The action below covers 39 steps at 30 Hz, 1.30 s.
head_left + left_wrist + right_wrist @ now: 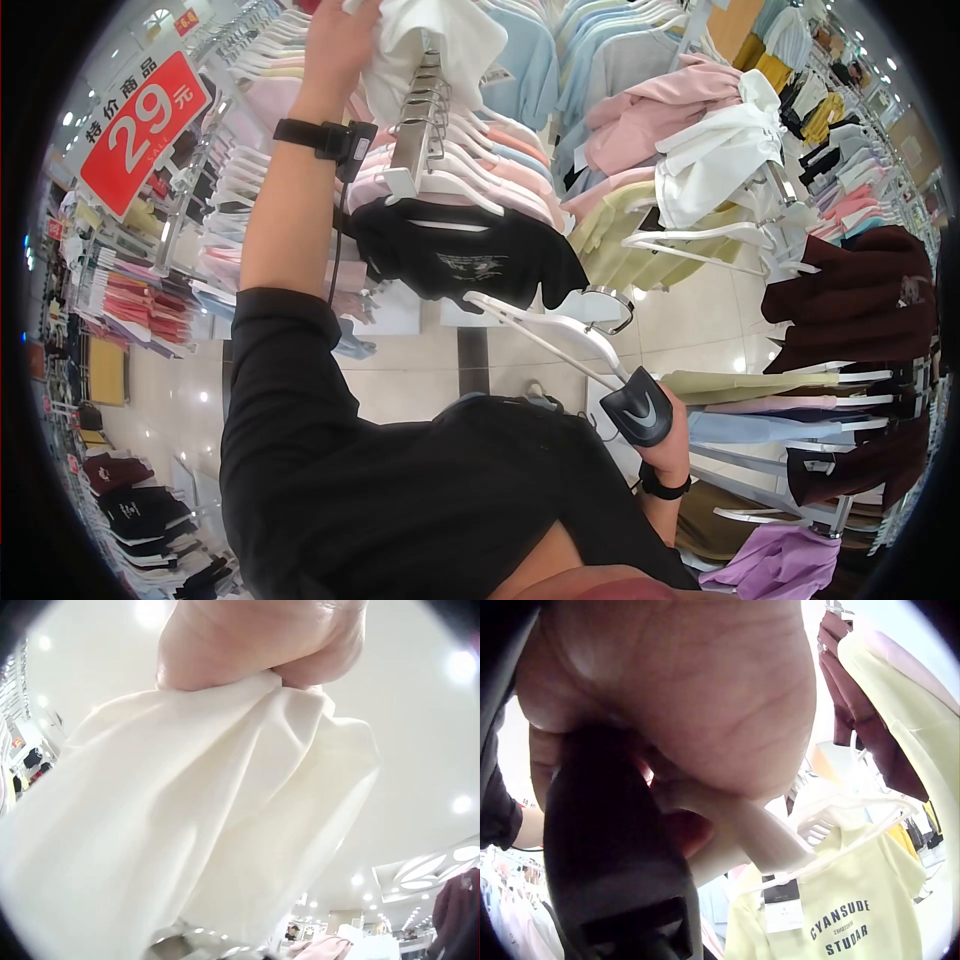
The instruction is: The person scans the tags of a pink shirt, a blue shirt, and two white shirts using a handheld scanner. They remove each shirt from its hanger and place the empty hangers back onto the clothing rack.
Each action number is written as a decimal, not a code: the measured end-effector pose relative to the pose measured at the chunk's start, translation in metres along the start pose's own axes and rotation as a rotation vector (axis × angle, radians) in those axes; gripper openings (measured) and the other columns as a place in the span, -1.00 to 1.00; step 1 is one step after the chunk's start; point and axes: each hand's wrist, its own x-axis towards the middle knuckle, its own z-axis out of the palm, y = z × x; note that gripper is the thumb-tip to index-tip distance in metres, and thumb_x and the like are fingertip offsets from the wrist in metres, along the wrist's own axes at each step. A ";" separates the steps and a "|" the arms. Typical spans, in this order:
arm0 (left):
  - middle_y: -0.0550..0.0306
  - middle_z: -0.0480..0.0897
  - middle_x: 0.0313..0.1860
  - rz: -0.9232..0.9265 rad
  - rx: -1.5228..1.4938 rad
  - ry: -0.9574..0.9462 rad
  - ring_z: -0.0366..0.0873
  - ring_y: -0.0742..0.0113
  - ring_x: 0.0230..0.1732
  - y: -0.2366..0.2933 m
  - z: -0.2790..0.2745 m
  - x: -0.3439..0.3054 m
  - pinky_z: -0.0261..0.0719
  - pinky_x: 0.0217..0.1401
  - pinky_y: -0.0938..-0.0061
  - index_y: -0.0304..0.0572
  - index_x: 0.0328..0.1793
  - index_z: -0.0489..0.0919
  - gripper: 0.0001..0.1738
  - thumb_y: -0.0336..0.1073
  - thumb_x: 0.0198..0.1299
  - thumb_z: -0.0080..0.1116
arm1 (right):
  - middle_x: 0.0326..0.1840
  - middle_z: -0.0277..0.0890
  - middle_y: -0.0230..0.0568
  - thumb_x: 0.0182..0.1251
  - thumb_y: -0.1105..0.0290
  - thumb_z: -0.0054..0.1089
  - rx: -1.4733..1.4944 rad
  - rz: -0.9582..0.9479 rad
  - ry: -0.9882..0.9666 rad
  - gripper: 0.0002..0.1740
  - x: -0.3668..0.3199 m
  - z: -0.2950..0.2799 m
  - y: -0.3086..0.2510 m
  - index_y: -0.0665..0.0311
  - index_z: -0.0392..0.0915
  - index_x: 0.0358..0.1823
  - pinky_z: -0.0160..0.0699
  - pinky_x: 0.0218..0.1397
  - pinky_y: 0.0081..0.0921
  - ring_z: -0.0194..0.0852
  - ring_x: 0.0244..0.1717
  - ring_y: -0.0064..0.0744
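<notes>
At the top of the head view my left hand [338, 55] grips a white garment [455, 30], bunched over the end of a metal clothes rail [412, 140]. In the left wrist view the white cloth [180, 817] hangs in folds from the fingers. My right hand [672, 440], low on the right, holds a white clothes hanger [550, 322] with no garment on it. The same hand grips a dark, flat-faced object [638, 408] with a curved grey outline, whose kind I cannot tell. Close up, the right wrist view shows this object [622, 847] beside the hanger arm [754, 832].
A black T-shirt [465, 250] hangs at the rail's near end, before pastel tops on white hangers. Yellow-green shirts [620, 240], a white garment [715, 160] and dark maroon tops [855, 290] hang to the right. A red price sign [145, 130] stands at left.
</notes>
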 end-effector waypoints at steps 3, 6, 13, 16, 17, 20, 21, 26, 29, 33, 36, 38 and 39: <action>0.11 0.71 0.10 0.219 -0.271 -0.031 0.65 0.39 0.13 0.031 -0.014 -0.001 0.60 0.22 0.54 -0.27 0.50 0.48 -0.55 -0.34 0.56 0.16 | -0.19 0.71 -0.22 -0.01 0.49 0.57 -0.006 -0.009 -0.022 -0.52 -0.001 0.003 -0.001 0.36 0.67 0.01 0.59 -0.02 -0.47 0.66 -0.21 -0.41; 0.08 0.71 0.16 0.286 -0.426 0.073 0.67 0.32 0.17 0.077 -0.030 -0.022 0.61 0.27 0.48 -0.27 0.52 0.47 -0.56 -0.31 0.60 0.10 | -0.18 0.71 -0.21 0.00 0.49 0.57 -0.010 -0.006 -0.036 -0.53 0.000 0.007 -0.006 0.37 0.67 0.01 0.60 -0.01 -0.47 0.67 -0.19 -0.41; -0.13 0.73 0.18 0.166 -0.768 -0.357 0.68 0.02 0.24 0.130 -0.122 -0.116 0.62 0.33 0.15 -0.42 0.37 0.56 -0.57 -0.31 0.48 0.15 | -0.17 0.72 -0.19 0.01 0.47 0.58 -0.032 -0.031 -0.086 -0.49 0.008 0.028 -0.007 0.38 0.67 0.05 0.62 0.02 -0.47 0.68 -0.18 -0.40; -0.13 0.73 0.16 0.065 -0.639 -0.484 0.69 -0.02 0.22 0.137 -0.158 -0.172 0.62 0.31 0.12 -0.40 0.32 0.59 -0.58 -0.32 0.42 0.21 | -0.15 0.73 -0.16 0.01 0.45 0.57 -0.006 -0.062 -0.143 -0.49 0.015 0.039 -0.014 0.39 0.68 0.05 0.63 0.02 -0.45 0.70 -0.17 -0.37; -0.14 0.73 0.16 0.026 -0.578 -0.519 0.69 -0.03 0.22 0.139 -0.170 -0.188 0.63 0.30 0.11 -0.40 0.31 0.60 -0.58 -0.33 0.40 0.23 | -0.15 0.73 -0.16 0.01 0.45 0.57 -0.005 -0.073 -0.171 -0.50 0.018 0.042 -0.015 0.40 0.68 0.04 0.63 0.01 -0.45 0.71 -0.17 -0.36; -0.14 0.73 0.14 -0.076 -0.284 -0.587 0.70 -0.06 0.19 0.139 -0.205 -0.229 0.63 0.28 0.08 -0.38 0.26 0.62 -0.59 -0.35 0.34 0.29 | -0.16 0.73 -0.15 0.01 0.44 0.56 -0.048 -0.098 -0.238 -0.50 0.024 0.053 -0.021 0.39 0.69 0.04 0.63 0.00 -0.45 0.72 -0.17 -0.34; -0.14 0.73 0.14 -0.100 -0.163 -0.605 0.70 -0.07 0.19 0.140 -0.217 -0.239 0.63 0.27 0.07 -0.37 0.25 0.63 -0.59 -0.35 0.32 0.31 | -0.16 0.73 -0.14 0.00 0.44 0.56 -0.071 -0.105 -0.255 -0.50 0.026 0.058 -0.025 0.39 0.69 0.04 0.63 -0.01 -0.45 0.72 -0.17 -0.34; -0.11 0.71 0.00 -0.008 0.551 -0.901 0.64 -0.22 -0.02 0.127 -0.242 -0.288 0.59 0.08 0.04 -0.30 0.14 0.65 -0.59 -0.33 0.18 0.42 | -0.22 0.69 -0.16 0.02 0.43 0.54 -0.036 -0.131 -0.294 -0.55 0.030 0.084 -0.041 0.37 0.68 -0.02 0.61 -0.05 -0.45 0.67 -0.24 -0.29; -0.13 0.70 -0.09 -0.147 0.574 -0.834 0.61 -0.29 -0.08 0.123 -0.245 -0.316 0.56 0.02 0.01 -0.25 0.14 0.66 -0.63 -0.37 0.20 0.40 | -0.25 0.66 -0.17 0.03 0.42 0.53 -0.051 -0.145 -0.319 -0.60 0.030 0.097 -0.050 0.37 0.65 -0.07 0.58 -0.08 -0.46 0.62 -0.28 -0.29; -0.16 0.71 -0.09 -0.218 0.612 -0.694 0.63 -0.29 -0.03 0.120 -0.269 -0.334 0.58 0.01 0.01 -0.19 0.13 0.67 -0.68 -0.45 0.23 0.32 | -0.27 0.59 -0.24 0.07 0.46 0.48 -0.036 -0.104 -0.274 -0.64 0.023 0.119 -0.070 0.38 0.59 -0.10 0.49 -0.09 -0.52 0.48 -0.28 -0.42; -0.13 0.72 -0.06 -0.266 0.589 -0.570 0.64 -0.25 -0.04 0.118 -0.290 -0.343 0.61 0.01 0.13 -0.19 0.11 0.65 -0.70 -0.50 0.24 0.28 | -0.08 0.66 -0.22 0.07 0.51 0.55 -0.077 -0.094 -0.235 -0.49 0.013 0.126 -0.068 0.41 0.57 0.07 0.54 0.09 -0.47 0.57 -0.08 -0.45; -0.10 0.72 -0.06 -0.303 0.489 -0.496 0.68 -0.15 -0.05 0.113 -0.300 -0.351 0.62 0.04 0.23 -0.20 0.13 0.64 -0.68 -0.53 0.25 0.27 | 0.11 0.68 -0.14 0.03 0.50 0.72 -0.064 0.001 -0.223 -0.24 0.005 0.127 -0.054 0.41 0.51 0.28 0.60 0.24 -0.35 0.67 0.11 -0.35; -0.05 0.72 -0.04 -0.351 0.379 -0.463 0.68 -0.05 -0.03 0.112 -0.300 -0.356 0.61 0.07 0.27 -0.20 0.16 0.63 -0.66 -0.53 0.26 0.26 | 0.11 0.70 -0.14 0.06 0.55 0.67 -0.056 -0.064 -0.214 -0.28 0.002 0.130 -0.052 0.42 0.52 0.28 0.61 0.22 -0.35 0.68 0.09 -0.37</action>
